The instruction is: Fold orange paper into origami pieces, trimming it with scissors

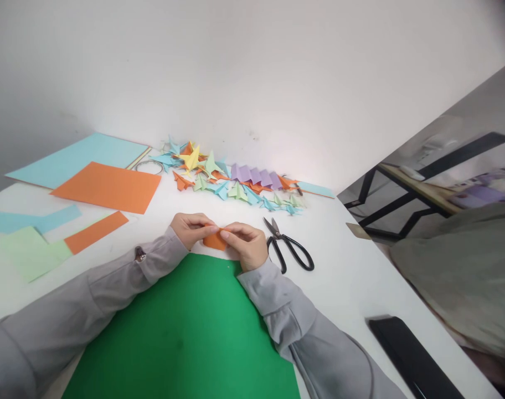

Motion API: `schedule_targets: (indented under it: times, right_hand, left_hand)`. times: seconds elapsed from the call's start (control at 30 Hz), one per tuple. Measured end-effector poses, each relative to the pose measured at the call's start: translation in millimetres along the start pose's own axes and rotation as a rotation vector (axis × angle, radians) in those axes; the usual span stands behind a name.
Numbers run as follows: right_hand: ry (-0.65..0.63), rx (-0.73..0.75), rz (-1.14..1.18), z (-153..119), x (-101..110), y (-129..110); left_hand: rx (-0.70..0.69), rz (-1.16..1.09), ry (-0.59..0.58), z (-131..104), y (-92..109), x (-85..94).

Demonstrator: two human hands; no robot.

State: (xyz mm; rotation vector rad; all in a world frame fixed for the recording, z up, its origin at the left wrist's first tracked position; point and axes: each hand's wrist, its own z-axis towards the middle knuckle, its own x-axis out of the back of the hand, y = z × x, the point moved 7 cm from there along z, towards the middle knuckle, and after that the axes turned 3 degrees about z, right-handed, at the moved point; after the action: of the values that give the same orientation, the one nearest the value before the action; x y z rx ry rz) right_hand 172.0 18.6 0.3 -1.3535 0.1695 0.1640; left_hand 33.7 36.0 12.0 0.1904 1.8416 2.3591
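A small piece of orange paper (214, 240) is pinched at its top edge between both hands, above the white table. My left hand (191, 228) grips its left corner between thumb and fingers. On the other side, my right hand (249, 243) holds the right corner the same way. Below the hands lies a large green sheet (181, 332). Black-handled scissors (286, 241) rest just right of my right hand, blades slightly apart and pointing away. The fingertips behind the paper are hidden.
Folded paper stars and planes (194, 160) and purple pleated paper (254, 175) line the wall. At left lie a blue sheet (78, 158), an orange sheet (111, 185), an orange strip (97, 231) and green paper (28, 252). A black case-like object (410, 354) sits front right.
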Motion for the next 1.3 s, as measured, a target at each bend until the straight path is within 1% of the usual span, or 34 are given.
schedule_targets:
  times: [0.1, 0.2, 0.33, 0.43, 0.53, 0.63, 0.73, 0.83, 0.9, 0.97, 1.03, 1.1, 1.3]
  right_hand:
    - [-0.042, 0.031, -0.03, -0.1, -3.0, -4.4]
    - [-0.061, 0.049, -0.019, 0.6, -2.6, -4.4]
    - [-0.065, 0.04, 0.043, 1.4, -0.7, 0.8]
    - [-0.063, 0.014, 0.076, 1.5, -0.6, 3.5]
    - [-0.064, -0.006, 0.091, 1.4, -1.9, 2.8]
    - [-0.059, -0.023, 0.106, 1.7, -3.0, 1.8]
    - [-0.04, -0.047, 0.116, 2.3, -2.4, 4.1]
    - [-0.025, -0.066, 0.137, 3.0, -0.7, 8.2]
    - [-0.016, -0.071, 0.164, 3.6, 0.6, 10.0]
    - [-0.012, -0.079, 0.184, 4.0, 1.3, 10.9]
    - [-0.015, -0.086, 0.191, 4.1, 1.1, 10.4]
    - [-0.021, -0.088, 0.185, 3.9, 0.4, 9.0]
    - [-0.03, -0.048, 0.122, 2.5, -0.8, 4.7]
  left_hand:
    - [0.008, -0.015, -0.012, -0.3, -1.6, -1.2]
    - [0.076, -0.028, -0.006, -2.1, -4.3, -2.1]
    - [0.222, -0.053, 0.072, -6.0, -6.5, 0.4]
    - [0.3, -0.074, 0.118, -8.4, -4.8, 1.5]
    - [0.317, -0.117, 0.127, -8.6, -2.6, 1.0]
    - [0.309, -0.183, 0.11, -7.3, -3.4, -0.9]
    - [0.315, -0.239, 0.086, -5.7, -8.3, -2.7]
    - [0.336, -0.244, 0.086, -5.2, -15.6, -1.9]
    - [0.313, -0.206, 0.042, -4.8, -17.2, -3.3]
    - [0.24, -0.142, -0.036, -3.9, -14.7, -6.5]
    - [0.159, -0.082, -0.087, -3.1, -11.0, -8.0]
    - [0.122, -0.045, -0.098, -2.4, -9.7, -7.1]
    - [0.063, -0.011, -0.082, 0.0, -4.2, -3.2]
